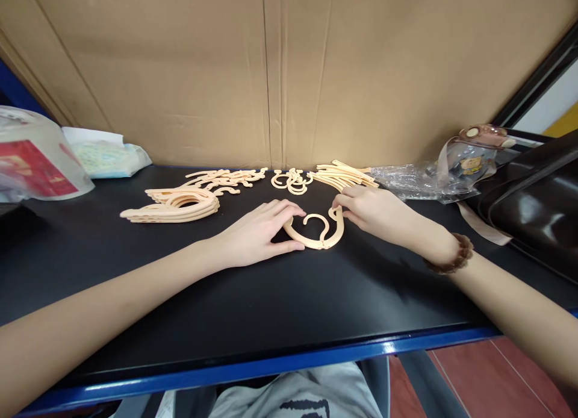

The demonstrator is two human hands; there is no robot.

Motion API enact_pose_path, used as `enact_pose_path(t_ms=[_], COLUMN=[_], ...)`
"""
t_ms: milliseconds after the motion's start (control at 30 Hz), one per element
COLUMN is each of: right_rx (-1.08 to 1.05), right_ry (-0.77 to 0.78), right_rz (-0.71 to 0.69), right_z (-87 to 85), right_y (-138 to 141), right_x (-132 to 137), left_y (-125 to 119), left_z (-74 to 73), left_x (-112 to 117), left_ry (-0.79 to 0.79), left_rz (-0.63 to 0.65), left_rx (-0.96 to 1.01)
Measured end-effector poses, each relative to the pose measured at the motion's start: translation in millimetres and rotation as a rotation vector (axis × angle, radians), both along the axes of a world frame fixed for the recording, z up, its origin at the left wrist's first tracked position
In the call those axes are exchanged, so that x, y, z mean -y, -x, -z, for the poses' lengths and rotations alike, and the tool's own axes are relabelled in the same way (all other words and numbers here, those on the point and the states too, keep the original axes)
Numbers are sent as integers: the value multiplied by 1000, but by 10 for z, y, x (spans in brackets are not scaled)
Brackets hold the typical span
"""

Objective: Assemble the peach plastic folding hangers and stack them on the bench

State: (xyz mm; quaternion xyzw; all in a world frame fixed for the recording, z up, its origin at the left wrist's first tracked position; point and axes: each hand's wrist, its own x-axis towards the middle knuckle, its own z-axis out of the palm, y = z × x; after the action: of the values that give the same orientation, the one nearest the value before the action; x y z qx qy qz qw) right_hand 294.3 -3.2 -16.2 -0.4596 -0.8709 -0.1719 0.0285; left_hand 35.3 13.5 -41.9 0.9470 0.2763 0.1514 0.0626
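A beige plastic folding hanger [312,243] lies on the black table in front of me, its hook [326,226] curling inside the curved arms. My left hand [257,234] is closed around the hanger's left arm, thumb on the near side and fingers over the top. With bent fingertips, my right hand [377,214] pinches the upper end of the right arm. Behind the hands sit a small heap of loose hooks [294,182], a bundle of long beige strips [345,176] and a pile of curved pieces [226,180]. Several folded hangers [176,210] are stacked at the left.
Cardboard [189,74] stands upright along the table's back. A roll in plastic wrap [40,159] and a tissue pack [108,156] are at left. To the right lie crumpled clear plastic [415,180], a clear bottle with a strap [472,159] and a dark bag [533,207].
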Motion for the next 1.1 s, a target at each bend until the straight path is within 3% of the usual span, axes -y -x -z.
enact_pose_path(t_ms=[133, 233, 367, 500, 800, 967, 1100], right_rx=[-34, -184, -410, -432, -402, -426, -429], right_ry=[12, 106, 287, 392, 482, 458, 383], right_rz=[142, 146, -22, -172, -290, -226, -172], right_z=[-32, -50, -51, -23, 60, 84, 98], right_y=[27, 67, 117, 140, 174, 134, 111], right_x=[17, 47, 77, 88, 124, 95, 60], left_y=[29, 31, 7, -6, -11, -10, -16], left_z=[32, 52, 46, 20, 49, 25, -15], left_x=[-19, -32, -27, -1, -2, 15, 36], left_ry=[7, 9, -18, -22, -34, 9, -83], left_rz=[-10, -28, -16, -16, -30, -29, -23], left_rx=[22, 29, 26, 25, -5, -29, -70])
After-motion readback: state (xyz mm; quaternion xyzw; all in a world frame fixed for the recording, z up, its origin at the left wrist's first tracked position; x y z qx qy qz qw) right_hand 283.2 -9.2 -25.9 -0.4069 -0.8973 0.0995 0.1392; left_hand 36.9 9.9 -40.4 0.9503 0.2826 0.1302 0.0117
